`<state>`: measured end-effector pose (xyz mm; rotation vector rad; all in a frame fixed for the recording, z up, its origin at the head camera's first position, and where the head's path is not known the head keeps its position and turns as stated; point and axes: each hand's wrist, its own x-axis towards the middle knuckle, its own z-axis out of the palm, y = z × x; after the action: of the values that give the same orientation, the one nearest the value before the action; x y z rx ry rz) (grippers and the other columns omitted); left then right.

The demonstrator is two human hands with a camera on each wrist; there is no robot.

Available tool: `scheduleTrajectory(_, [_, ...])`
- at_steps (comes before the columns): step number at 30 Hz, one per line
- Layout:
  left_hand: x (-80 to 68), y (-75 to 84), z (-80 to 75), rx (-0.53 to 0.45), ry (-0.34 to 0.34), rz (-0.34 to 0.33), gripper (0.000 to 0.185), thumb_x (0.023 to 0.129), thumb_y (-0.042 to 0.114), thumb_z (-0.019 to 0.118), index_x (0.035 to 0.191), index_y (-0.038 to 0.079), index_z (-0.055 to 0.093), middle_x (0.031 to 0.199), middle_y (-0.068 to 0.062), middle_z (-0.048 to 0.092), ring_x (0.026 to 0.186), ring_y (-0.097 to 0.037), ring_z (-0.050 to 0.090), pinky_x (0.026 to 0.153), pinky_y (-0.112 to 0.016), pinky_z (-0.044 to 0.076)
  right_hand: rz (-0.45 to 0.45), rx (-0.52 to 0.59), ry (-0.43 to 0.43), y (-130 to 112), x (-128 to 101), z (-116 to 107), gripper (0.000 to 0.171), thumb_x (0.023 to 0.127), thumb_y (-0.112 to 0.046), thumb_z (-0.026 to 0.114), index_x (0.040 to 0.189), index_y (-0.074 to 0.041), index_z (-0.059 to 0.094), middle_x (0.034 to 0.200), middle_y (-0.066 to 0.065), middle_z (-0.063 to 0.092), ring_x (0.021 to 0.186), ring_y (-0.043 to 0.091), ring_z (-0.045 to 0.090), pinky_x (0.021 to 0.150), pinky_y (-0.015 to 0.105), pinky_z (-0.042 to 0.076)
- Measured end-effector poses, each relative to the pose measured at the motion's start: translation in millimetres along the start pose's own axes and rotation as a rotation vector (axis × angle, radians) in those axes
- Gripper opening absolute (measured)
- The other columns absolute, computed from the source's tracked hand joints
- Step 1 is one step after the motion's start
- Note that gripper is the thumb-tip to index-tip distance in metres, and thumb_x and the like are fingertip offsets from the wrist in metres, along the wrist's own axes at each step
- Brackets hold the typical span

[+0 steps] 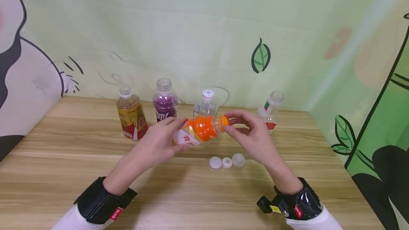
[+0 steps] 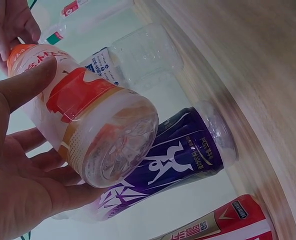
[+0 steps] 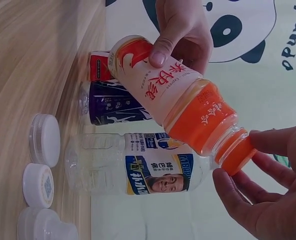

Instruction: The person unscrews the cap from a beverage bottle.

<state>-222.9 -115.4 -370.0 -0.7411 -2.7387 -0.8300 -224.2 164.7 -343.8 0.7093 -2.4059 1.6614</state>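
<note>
An orange-and-white plastic bottle (image 1: 204, 129) is held tilted on its side above the table, its neck toward the right. My left hand (image 1: 159, 137) grips the bottle's lower body, thumb on one side and fingers round the other in the left wrist view. At the neck, my right hand (image 1: 252, 134) pinches the orange cap (image 3: 238, 153) between thumb and fingers. The cap sits on the bottle's mouth. Below the bottle, a white cap (image 1: 215, 163), a smaller white cap with a printed code (image 1: 227, 162) and a translucent cap (image 1: 238, 160) lie in a row.
Behind the hands stand a yellow-and-red bottle (image 1: 131, 116), an uncapped purple bottle (image 1: 164, 98), a clear bottle with a white cap (image 1: 206, 104) and an uncapped clear bottle (image 1: 271, 107). The wooden table (image 1: 80, 144) meets a printed cloth backdrop (image 1: 134, 27).
</note>
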Motion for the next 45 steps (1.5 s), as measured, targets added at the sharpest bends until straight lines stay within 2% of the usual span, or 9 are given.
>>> scheduleTrajectory(12, [0.3, -1.0, 0.8, -0.009, 0.015, -0.014, 0.074, 0.079, 0.022, 0.092, 0.141, 0.003, 0.057, 0.122, -0.012, 0.065, 0.097, -0.026, 0.064, 0.083, -0.042, 0.059, -0.036, 0.000, 0.046, 1, 0, -4, 0.037, 0.092, 0.004, 0.074, 0.128, 0.003, 0.064, 0.124, 0.013, 0.066, 0.113, 0.027, 0.061, 0.093, 0.030, 0.056])
scheduleTrajectory(15, [0.4, -0.9, 1.0, -0.012, 0.023, -0.013, 0.073, 0.079, 0.022, 0.092, 0.141, 0.002, 0.057, 0.122, -0.013, 0.065, 0.097, -0.026, 0.064, 0.083, -0.042, 0.059, -0.038, -0.043, 0.075, 2, 0, -7, 0.036, 0.093, 0.004, 0.073, 0.127, 0.003, 0.065, 0.123, 0.013, 0.066, 0.113, 0.027, 0.061, 0.095, 0.034, 0.056])
scheduleTrajectory(19, [0.7, -0.5, 0.9, -0.022, 0.021, -0.027, 0.072, 0.081, 0.023, 0.091, 0.141, 0.002, 0.056, 0.125, -0.012, 0.063, 0.099, -0.026, 0.063, 0.084, -0.043, 0.059, -0.050, -0.149, 0.082, 3, 1, -11, 0.034, 0.092, 0.006, 0.073, 0.125, 0.002, 0.066, 0.122, 0.013, 0.066, 0.112, 0.028, 0.062, 0.095, 0.045, 0.056])
scheduleTrajectory(22, [0.7, 0.1, 0.4, -0.033, 0.018, -0.038, 0.073, 0.081, 0.023, 0.090, 0.141, 0.003, 0.055, 0.126, -0.011, 0.062, 0.100, -0.026, 0.063, 0.085, -0.043, 0.059, -0.058, -0.247, 0.052, 4, 2, -13, 0.034, 0.090, 0.008, 0.072, 0.123, 0.001, 0.067, 0.120, 0.013, 0.067, 0.109, 0.029, 0.063, 0.093, 0.049, 0.057])
scheduleTrajectory(26, [0.0, 0.5, -0.4, -0.050, 0.022, -0.044, 0.073, 0.080, 0.022, 0.091, 0.140, 0.004, 0.054, 0.124, -0.011, 0.062, 0.100, -0.026, 0.064, 0.085, -0.043, 0.059, -0.037, -0.364, -0.014, 7, 3, -13, 0.033, 0.090, 0.006, 0.073, 0.121, -0.001, 0.067, 0.116, 0.010, 0.068, 0.106, 0.026, 0.062, 0.091, 0.047, 0.058])
scheduleTrajectory(38, [-0.6, 0.9, -1.0, -0.093, 0.032, -0.060, 0.073, 0.079, 0.021, 0.091, 0.138, 0.005, 0.051, 0.122, -0.011, 0.064, 0.102, -0.026, 0.065, 0.086, -0.045, 0.059, -0.006, -0.589, -0.160, 16, 3, -10, 0.026, 0.088, 0.002, 0.076, 0.114, 0.000, 0.070, 0.107, 0.011, 0.070, 0.097, 0.028, 0.065, 0.084, 0.045, 0.060])
scheduleTrajectory(45, [0.0, 0.5, -1.5, -0.108, 0.029, -0.077, 0.073, 0.079, 0.023, 0.091, 0.138, 0.006, 0.050, 0.123, -0.010, 0.065, 0.102, -0.026, 0.066, 0.085, -0.045, 0.060, 0.109, -0.726, -0.278, 21, 2, -15, 0.025, 0.087, 0.004, 0.073, 0.112, 0.002, 0.069, 0.106, 0.014, 0.068, 0.096, 0.032, 0.064, 0.089, 0.049, 0.056])
